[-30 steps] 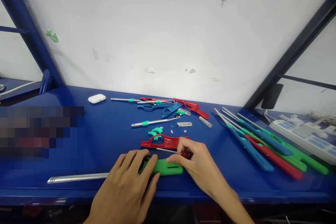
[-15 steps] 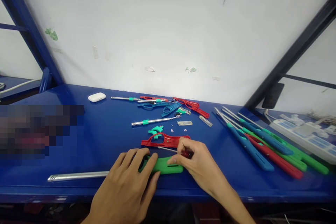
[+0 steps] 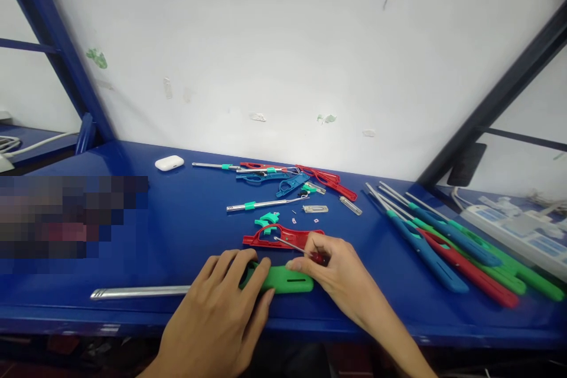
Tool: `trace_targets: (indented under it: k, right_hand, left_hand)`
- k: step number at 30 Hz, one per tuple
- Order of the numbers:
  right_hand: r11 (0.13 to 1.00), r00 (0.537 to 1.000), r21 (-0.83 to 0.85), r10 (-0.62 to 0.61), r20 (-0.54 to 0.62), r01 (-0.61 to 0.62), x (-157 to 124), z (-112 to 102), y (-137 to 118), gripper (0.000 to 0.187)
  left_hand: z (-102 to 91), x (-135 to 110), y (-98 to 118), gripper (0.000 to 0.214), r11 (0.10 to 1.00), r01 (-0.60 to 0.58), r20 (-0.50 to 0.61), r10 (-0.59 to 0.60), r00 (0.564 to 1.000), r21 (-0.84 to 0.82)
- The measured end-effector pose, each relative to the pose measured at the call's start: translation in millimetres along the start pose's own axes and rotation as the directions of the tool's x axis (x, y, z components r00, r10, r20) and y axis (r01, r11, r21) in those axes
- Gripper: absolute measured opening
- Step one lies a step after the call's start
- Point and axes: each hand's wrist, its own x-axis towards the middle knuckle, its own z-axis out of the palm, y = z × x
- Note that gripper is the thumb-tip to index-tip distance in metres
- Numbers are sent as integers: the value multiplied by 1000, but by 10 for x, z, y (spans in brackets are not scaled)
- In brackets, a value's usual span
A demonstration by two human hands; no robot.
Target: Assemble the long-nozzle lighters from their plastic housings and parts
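Observation:
A long-nosed lighter with a green handle and a metal tube lies along the near side of the table. My left hand is closed over the front of the handle, pressing it to the tabletop. My right hand grips a screwdriver by its dark red handle, its thin shaft pointing left over a red lighter shell half. The right thumb is close to the green handle's upper edge; I cannot tell whether it touches. Small green plastic pieces lie just beyond the red shell.
Further back lie red and blue shell halves, metal tubes and clear fuel tanks. Several whole lighters are piled at the right, near a white power strip. A white case sits at the back left.
The whole view has shifted slightly. My right thumb has drawn back from the green handle's slot toward its upper edge, and the screwdriver's tip points higher, over the red shell. My left hand stays put.

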Motion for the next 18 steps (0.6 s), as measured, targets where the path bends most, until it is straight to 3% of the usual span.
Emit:
trace_targets:
  k: [9, 18]
  right_hand:
    - [984, 998, 169, 65, -23, -60, -53, -110, -5, 38]
    - [997, 995, 23, 73, -67, -71, -72, -313, 171, 45]
  left_hand:
    - [15, -8, -7, 30, 1000, -1, -6, 1, 1000, 2]
    - [6, -1, -9, 30, 1000, -8, -7, 8, 1000, 12]
